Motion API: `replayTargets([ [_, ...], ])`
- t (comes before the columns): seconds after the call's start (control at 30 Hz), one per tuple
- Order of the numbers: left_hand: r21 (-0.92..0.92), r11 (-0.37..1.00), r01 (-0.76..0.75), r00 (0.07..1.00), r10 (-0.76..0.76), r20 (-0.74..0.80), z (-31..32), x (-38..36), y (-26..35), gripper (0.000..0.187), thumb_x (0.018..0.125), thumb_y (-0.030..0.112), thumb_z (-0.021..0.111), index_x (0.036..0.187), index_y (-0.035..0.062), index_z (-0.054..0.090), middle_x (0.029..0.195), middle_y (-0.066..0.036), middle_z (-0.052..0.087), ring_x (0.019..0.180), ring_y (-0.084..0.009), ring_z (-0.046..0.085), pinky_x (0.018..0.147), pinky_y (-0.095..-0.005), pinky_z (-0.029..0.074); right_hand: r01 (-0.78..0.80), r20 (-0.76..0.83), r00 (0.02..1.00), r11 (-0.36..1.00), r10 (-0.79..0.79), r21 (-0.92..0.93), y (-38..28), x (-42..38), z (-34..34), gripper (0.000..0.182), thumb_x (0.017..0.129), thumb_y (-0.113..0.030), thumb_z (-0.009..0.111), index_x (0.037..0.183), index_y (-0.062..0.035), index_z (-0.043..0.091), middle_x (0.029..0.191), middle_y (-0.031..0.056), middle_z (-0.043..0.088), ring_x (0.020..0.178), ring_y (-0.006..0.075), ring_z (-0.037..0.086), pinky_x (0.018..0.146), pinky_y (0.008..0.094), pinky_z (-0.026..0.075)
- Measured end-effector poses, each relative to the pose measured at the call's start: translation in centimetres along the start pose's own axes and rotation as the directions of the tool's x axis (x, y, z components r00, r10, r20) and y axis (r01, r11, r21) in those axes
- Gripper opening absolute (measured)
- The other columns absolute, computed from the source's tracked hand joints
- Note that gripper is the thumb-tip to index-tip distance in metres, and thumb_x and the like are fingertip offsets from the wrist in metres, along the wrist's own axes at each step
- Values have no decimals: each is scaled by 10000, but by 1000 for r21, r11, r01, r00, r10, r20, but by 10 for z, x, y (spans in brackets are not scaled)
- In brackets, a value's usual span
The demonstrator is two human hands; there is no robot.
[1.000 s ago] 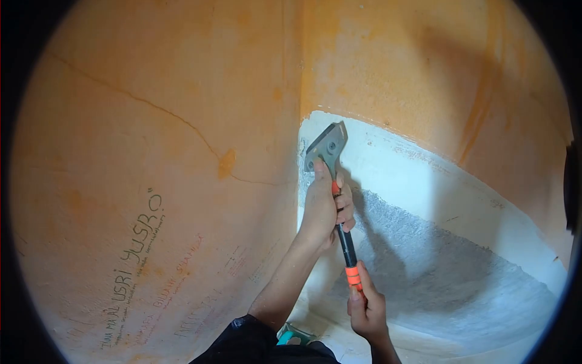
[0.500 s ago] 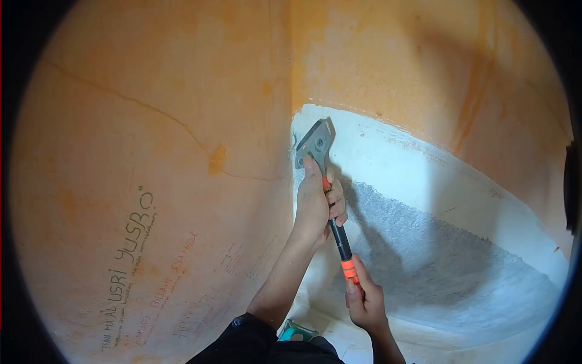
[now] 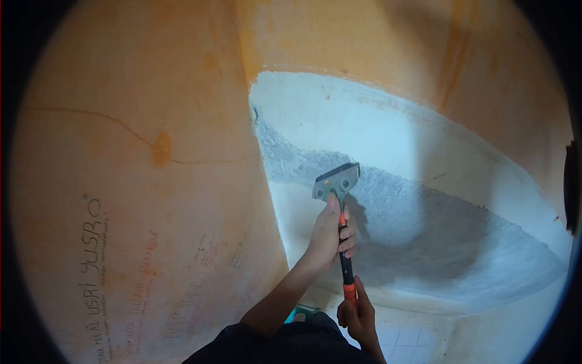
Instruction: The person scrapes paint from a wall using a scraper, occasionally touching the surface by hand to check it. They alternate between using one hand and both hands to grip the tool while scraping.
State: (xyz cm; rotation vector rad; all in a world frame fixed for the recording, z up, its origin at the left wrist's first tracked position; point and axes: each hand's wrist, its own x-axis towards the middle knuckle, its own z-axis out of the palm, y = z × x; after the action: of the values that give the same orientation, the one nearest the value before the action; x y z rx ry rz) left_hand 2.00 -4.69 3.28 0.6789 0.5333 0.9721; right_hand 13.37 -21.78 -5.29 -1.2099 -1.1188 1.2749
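Note:
A long-handled scraper [image 3: 346, 255] with a wide metal head and a black and orange handle lies across the grey scraped patch [image 3: 394, 206] of the wall. My left hand [image 3: 331, 233] is wrapped round the upper handle, its thumb up against the metal head. Lower down, my right hand [image 3: 359, 312] grips the orange end of the handle. The scraper's head is over the left part of the grey patch, below the white band [image 3: 364, 115]. Whether its blade touches the wall cannot be made out.
An orange wall [image 3: 151, 212] with handwriting and a crack stands on the left, meeting the patched wall at a corner. White tiles [image 3: 403, 346] show at the bottom, near a green object [image 3: 301, 313]. A dark object [image 3: 571, 188] is at the right edge.
Both hands and the scraper have moved down the wall, away from the corner's top. Grey surface now shows near the corner where the head and my left hand were. The view has shifted.

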Motion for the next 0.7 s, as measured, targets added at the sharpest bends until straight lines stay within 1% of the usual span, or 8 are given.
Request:
replayTargets([
  [0.07, -40, 998, -47, 994, 51, 99, 5, 4, -3, 517, 965, 662, 262, 895, 177, 423, 591, 35, 344, 398, -92, 302, 388, -271, 319, -8, -7, 1000, 1000, 8, -17, -13, -3, -2, 600, 990, -93, 456, 1514, 7, 182, 699, 15, 508, 597, 83, 496, 564, 240, 429],
  [0.13, -79, 996, -36, 991, 46, 124, 7, 7, 0, 509, 974, 650, 258, 906, 176, 432, 600, 33, 358, 393, -90, 312, 374, -270, 325, 6, 62, 998, 995, -13, 104, -26, 2, -1, 579, 1009, -104, 435, 1517, 2, 178, 692, 4, 474, 585, 75, 458, 564, 227, 404],
  [0.2, -129, 987, -96, 983, 114, 142, 12, 6, 5, 503, 981, 636, 257, 906, 172, 435, 605, 31, 364, 391, -86, 316, 357, -262, 328, 19, 71, 997, 992, -28, 124, -23, 5, -1, 563, 1022, -116, 419, 1518, -2, 177, 707, -3, 460, 584, 69, 431, 566, 218, 387],
  [0.27, -132, 984, -117, 976, 139, 169, 11, 10, 6, 503, 986, 627, 255, 905, 164, 435, 609, 30, 370, 392, -85, 323, 346, -254, 326, 71, 86, 993, 991, -80, 110, -19, 13, 0, 619, 1030, -175, 419, 1537, -31, 94, 632, 9, 424, 506, 68, 385, 475, 217, 330],
  [0.4, -68, 978, -199, 966, 207, 157, 20, 6, 3, 503, 971, 651, 282, 886, 174, 417, 582, 40, 362, 381, -73, 324, 332, -239, 308, 143, 74, 987, 989, -140, -25, 4, 18, -3, 625, 1034, -179, 392, 1546, -61, 51, 687, -15, 425, 529, 51, 386, 487, 214, 357],
  [0.5, -54, 998, -25, 996, 30, 79, 33, -1, 3, 517, 962, 671, 270, 873, 179, 405, 547, 48, 328, 378, -66, 295, 337, -229, 257, 158, 80, 985, 986, -154, -46, 10, 11, -9, 617, 1036, -162, 373, 1546, -71, 39, 709, -16, 430, 538, 44, 386, 500, 207, 369],
  [0.63, -20, 997, -77, 994, 79, 80, 49, 1, 9, 525, 952, 687, 258, 881, 185, 398, 534, 43, 294, 370, -77, 260, 329, -236, 239, 125, 73, 990, 990, -120, -69, -14, 5, -18, 605, 1038, -158, 366, 1549, -94, 50, 712, -20, 426, 534, 39, 385, 492, 201, 365],
  [0.7, -38, 999, -30, 997, 33, 65, 57, -2, 3, 511, 964, 667, 265, 879, 179, 389, 545, 45, 307, 380, -72, 271, 337, -233, 242, 109, 53, 993, 993, -106, -47, -9, -4, -25, 606, 1037, -158, 370, 1550, -102, 52, 712, -21, 428, 529, 35, 383, 483, 198, 360],
])
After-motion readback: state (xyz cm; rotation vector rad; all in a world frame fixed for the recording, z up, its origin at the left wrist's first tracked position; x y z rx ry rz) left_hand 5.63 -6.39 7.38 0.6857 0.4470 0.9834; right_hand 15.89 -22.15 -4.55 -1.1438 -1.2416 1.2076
